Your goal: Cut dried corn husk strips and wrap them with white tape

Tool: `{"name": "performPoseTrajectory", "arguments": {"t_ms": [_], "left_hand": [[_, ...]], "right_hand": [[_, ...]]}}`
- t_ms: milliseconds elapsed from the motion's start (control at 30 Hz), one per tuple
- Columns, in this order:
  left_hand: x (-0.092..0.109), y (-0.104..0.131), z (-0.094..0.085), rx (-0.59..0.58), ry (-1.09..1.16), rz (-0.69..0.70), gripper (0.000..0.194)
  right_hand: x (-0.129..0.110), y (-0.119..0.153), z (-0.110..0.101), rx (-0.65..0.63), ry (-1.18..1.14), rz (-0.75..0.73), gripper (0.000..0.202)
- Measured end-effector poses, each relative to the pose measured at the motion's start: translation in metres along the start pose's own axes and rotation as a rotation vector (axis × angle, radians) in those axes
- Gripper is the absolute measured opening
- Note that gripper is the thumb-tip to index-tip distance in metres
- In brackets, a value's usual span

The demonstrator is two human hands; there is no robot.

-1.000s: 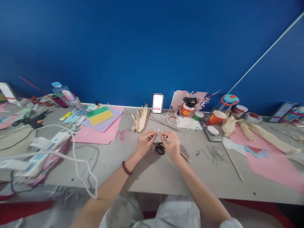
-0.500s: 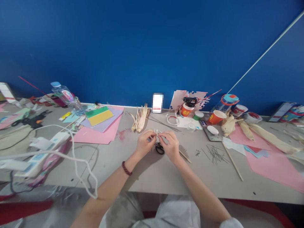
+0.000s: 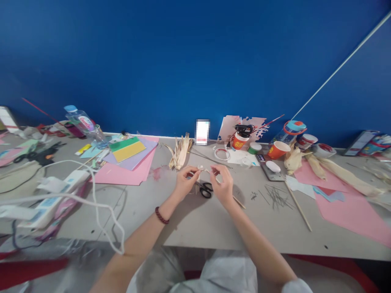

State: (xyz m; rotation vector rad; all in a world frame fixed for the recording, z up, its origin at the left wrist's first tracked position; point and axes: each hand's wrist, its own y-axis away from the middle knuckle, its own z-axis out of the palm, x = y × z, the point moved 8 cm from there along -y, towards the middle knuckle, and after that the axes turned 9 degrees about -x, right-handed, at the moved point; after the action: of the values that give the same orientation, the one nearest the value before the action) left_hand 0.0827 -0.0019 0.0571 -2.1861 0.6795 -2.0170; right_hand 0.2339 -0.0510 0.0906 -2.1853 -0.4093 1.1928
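Along the back left of the worktop, we see one leaning plastic bottle whose label bears lettering too blurred for us to read surely; the yellow markings on two orange cups are equally unclear. At the middle, between the left hand and the right hand, we find one small pale strip, thin and whitish. The left fingers pinch it; the right fingers stand narrowly apart, and we cannot tell whether they touch its other end. Nearby lie one pair of black-handled scissors and two wooden sticks.
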Motion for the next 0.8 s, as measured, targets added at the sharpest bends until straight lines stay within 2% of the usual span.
{"name": "performPoseTrajectory", "arguments": {"t_ms": [100,200,267,333,400,500,633,800], "left_hand": [[-0.012,-0.002,0.000,0.007,0.180,-0.122,0.016],[-0.014,-0.003,0.004,-0.012,0.322,-0.205,0.019],[-0.013,-0.002,0.007,-0.028,0.372,-0.232,0.020],[-0.012,-0.001,0.008,-0.038,0.396,-0.245,0.019],[-0.012,-0.001,0.009,-0.046,0.403,-0.250,0.019],[-0.015,-0.001,0.009,-0.059,0.402,-0.251,0.020],[-0.018,-0.003,0.007,-0.070,0.385,-0.237,0.020],[-0.023,-0.004,0.005,-0.064,0.425,-0.253,0.021]], "right_hand": [[0.017,-0.004,-0.015,0.087,-0.020,0.115,0.017],[0.048,-0.009,-0.030,0.141,-0.089,0.310,0.020],[0.073,-0.011,-0.032,0.083,-0.172,0.458,0.024],[0.094,-0.015,-0.032,-0.008,-0.190,0.542,0.025],[0.108,-0.022,-0.032,-0.123,-0.081,0.523,0.023],[0.125,-0.030,-0.027,-0.270,0.184,0.409,0.026],[0.143,-0.038,-0.011,-0.366,0.398,0.279,0.031],[0.156,-0.047,0.007,-0.468,0.502,0.305,0.020]]}}
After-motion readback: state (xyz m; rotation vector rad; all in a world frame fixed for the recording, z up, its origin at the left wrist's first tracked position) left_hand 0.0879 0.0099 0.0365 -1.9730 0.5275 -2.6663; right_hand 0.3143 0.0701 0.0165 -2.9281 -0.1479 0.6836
